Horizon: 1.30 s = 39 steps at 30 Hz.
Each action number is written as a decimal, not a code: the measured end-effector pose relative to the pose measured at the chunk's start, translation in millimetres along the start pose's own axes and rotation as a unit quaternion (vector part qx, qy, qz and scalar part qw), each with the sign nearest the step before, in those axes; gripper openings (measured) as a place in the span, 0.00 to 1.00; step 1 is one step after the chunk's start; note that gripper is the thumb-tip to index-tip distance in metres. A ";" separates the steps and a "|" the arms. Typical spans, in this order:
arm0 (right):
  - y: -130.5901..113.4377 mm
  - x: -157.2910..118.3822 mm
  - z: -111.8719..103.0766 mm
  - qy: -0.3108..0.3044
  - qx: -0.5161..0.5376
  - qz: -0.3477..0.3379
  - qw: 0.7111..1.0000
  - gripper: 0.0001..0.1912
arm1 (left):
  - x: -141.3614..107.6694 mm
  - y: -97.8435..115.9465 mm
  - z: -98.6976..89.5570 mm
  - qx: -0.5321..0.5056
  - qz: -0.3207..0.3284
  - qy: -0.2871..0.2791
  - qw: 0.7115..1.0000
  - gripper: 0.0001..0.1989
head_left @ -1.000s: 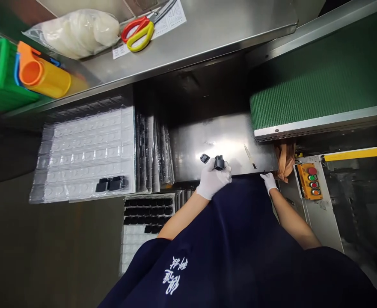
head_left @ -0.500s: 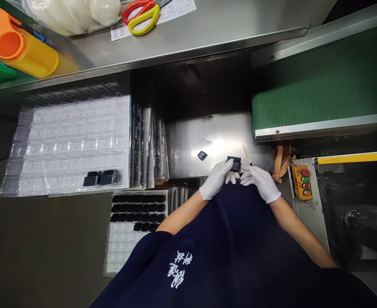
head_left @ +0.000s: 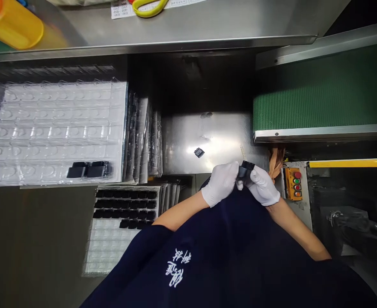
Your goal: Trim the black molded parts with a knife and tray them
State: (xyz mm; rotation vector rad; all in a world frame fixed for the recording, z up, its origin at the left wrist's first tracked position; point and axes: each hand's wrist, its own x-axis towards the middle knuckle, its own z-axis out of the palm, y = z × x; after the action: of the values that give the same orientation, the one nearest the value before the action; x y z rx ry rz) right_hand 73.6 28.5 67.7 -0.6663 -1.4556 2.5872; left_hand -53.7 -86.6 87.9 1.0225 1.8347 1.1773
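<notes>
Both my gloved hands meet over the front edge of a steel surface. My left hand and my right hand, in white gloves, grip a black plastic part between them, and their fingers hide much of it. A smaller black piece lies apart on the bare steel, left of my hands. Just above my right hand, only the thin tip of a slim metal tool shows.
A clear blister tray holds a few black parts at left, beside a stack of trays. Below it lies a tray of black parts. A green conveyor belt and a button panel stand at right, with a steel shelf above.
My right hand has come in from the right and joined my left on the black part, which has moved right. The view has shifted, and the small black piece lies on the steel.
</notes>
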 end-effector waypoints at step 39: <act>-54.0 -8.2 32.9 -0.026 -0.334 -0.027 0.942 0.21 | -21.4 -4.5 -12.8 -0.467 -0.161 -0.112 0.862 0.15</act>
State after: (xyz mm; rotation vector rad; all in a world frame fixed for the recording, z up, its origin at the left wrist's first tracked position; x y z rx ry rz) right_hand 60.4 29.2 130.1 -0.5941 -2.3519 2.0462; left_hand -56.7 -111.6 91.1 0.2511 0.9642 1.4179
